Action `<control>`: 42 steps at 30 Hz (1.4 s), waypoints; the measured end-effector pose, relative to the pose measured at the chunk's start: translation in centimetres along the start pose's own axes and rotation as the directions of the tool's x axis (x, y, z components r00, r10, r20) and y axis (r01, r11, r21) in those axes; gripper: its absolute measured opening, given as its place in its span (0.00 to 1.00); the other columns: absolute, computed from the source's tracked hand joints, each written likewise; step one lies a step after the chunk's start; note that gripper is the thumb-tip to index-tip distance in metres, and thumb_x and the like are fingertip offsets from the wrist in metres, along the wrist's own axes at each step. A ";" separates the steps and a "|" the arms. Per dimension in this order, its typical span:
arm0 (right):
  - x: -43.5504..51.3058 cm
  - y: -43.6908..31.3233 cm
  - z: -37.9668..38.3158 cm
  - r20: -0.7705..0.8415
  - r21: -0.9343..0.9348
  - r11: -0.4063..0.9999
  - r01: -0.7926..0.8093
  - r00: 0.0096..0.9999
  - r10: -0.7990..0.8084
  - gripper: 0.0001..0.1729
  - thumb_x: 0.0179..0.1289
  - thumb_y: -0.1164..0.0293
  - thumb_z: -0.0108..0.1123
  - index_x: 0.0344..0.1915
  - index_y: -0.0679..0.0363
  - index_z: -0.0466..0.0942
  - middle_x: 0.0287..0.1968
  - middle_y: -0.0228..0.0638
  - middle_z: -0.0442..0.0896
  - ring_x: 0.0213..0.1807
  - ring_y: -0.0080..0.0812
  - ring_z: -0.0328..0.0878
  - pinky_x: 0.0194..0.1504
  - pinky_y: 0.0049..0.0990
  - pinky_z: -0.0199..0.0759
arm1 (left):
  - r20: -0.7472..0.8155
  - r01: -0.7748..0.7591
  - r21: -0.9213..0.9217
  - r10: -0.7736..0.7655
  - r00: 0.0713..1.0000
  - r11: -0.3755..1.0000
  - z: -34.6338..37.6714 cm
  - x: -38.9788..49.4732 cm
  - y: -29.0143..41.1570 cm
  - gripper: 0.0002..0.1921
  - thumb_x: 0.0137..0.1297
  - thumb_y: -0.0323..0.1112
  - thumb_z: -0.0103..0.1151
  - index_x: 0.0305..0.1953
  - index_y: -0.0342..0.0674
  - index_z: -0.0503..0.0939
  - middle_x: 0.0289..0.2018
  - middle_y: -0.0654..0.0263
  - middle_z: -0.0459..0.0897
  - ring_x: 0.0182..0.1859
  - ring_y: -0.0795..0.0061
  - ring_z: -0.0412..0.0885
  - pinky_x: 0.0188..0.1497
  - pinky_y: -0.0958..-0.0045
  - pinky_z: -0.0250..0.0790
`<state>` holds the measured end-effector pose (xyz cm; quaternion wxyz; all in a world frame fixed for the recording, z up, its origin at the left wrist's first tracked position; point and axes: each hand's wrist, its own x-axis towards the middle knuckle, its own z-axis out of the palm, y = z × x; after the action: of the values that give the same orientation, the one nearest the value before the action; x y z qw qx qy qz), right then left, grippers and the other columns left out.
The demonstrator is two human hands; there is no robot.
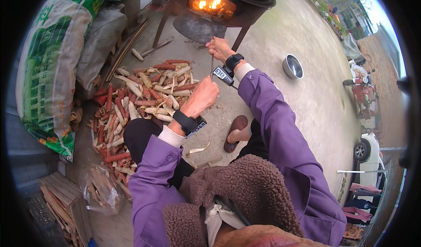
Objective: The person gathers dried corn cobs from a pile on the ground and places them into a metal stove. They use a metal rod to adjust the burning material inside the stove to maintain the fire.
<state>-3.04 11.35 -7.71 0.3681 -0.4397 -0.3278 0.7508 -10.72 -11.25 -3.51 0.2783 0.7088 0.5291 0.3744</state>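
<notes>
Both my hands grip a thin dark metal rod (212,26) that points away from me into the mouth of a wood-burning stove (245,15). My left hand (202,94) is closed around the near end, and my right hand (219,48) holds it further forward. Inside the opening, flames (210,4) rise over glowing fuel, and the rod's far tip is lost among them. Below the mouth juts a grey metal plate (197,26). A heap of red and pale corncobs (148,92) lies on the concrete to the left of my hands.
At left stand a green-and-white woven sack (56,66) and a grey sack (102,46). A wooden crate (70,197) of split wood and a plastic bag (102,187) sit at lower left. On the right are a metal basin (292,67), a red motorcycle (363,89) and a white car (370,151).
</notes>
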 end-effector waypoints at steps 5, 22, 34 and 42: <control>-2.1 0.2 1.1 0.029 -0.014 0.999 -0.041 0.999 0.041 0.04 0.67 0.77 0.36 0.39 0.58 0.60 0.26 0.40 0.69 0.15 0.19 0.54 0.13 0.17 0.45 | 0.009 0.308 -0.236 -0.315 0.949 0.922 0.7 -0.5 1.7 0.11 0.54 0.24 0.44 0.37 0.21 0.70 0.34 0.36 0.74 0.39 0.39 0.74 0.43 0.55 0.68; -1.5 -1.4 1.3 -0.132 -0.402 0.900 0.170 0.961 -0.241 0.17 0.65 0.77 0.37 0.51 0.72 0.66 0.18 0.37 0.73 0.14 0.27 0.64 0.13 0.26 0.56 | 0.072 0.411 -0.319 -0.411 0.909 0.854 2.0 0.9 1.9 0.20 0.62 0.30 0.38 0.54 0.27 0.63 0.45 0.35 0.72 0.51 0.39 0.69 0.54 0.56 0.62; 3.8 -1.3 1.2 -0.058 -0.349 0.926 0.140 0.984 -0.171 0.09 0.63 0.71 0.46 0.32 0.67 0.70 0.20 0.40 0.77 0.15 0.33 0.71 0.15 0.29 0.63 | 0.179 0.466 -0.568 -0.450 0.875 0.679 -1.6 2.9 1.4 0.14 0.59 0.35 0.40 0.36 0.28 0.69 0.16 0.59 0.73 0.19 0.70 0.74 0.24 0.71 0.66; 6.3 -1.1 -0.5 -0.159 -0.594 0.804 0.014 0.978 -0.135 0.06 0.51 0.73 0.57 0.23 0.63 0.79 0.22 0.36 0.82 0.28 0.32 0.79 0.31 0.29 0.73 | 0.194 0.429 -0.664 -0.413 0.890 0.613 -1.9 3.0 0.4 0.11 0.61 0.31 0.37 0.32 0.27 0.66 0.18 0.59 0.72 0.16 0.70 0.75 0.19 0.70 0.68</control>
<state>-4.45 17.33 -9.68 0.2728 -0.5897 -0.5244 0.5503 -11.57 -8.46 -1.40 0.6074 0.4127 0.4990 0.4603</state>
